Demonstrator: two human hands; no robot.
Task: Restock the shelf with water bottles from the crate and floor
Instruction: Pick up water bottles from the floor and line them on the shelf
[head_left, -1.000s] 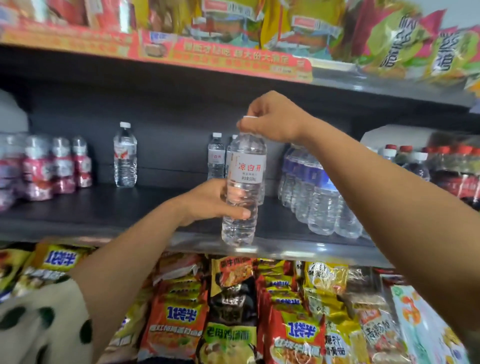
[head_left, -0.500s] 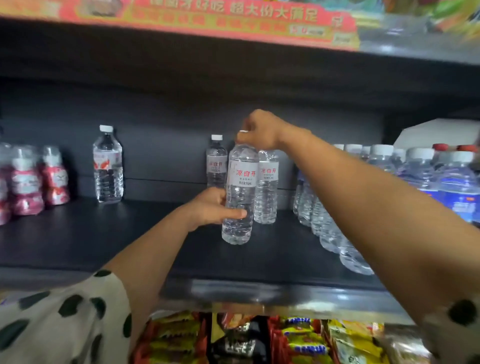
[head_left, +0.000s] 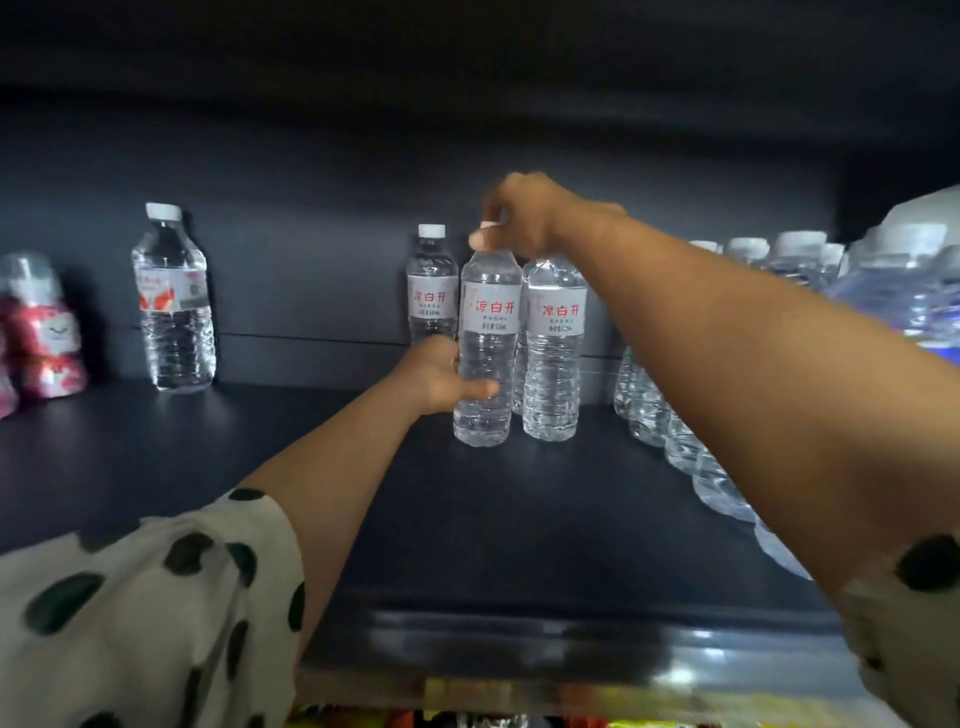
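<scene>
A clear water bottle with a white label and red characters stands upright on the dark shelf, deep in the middle. My right hand grips its cap from above. My left hand wraps round its lower body from the left. Touching it on the right stands a second bottle of the same kind, and a third stands behind it to the left against the back wall.
A lone water bottle with a red-patterned label stands at the back left. Pink and red small bottles sit at the far left. A row of blue-labelled water bottles runs along the right side. Bare shelf lies in front.
Both hands have carried the bottle from the shelf's front edge deep inward, and it now stands beside the other two. The camera has moved closer to the shelf.
</scene>
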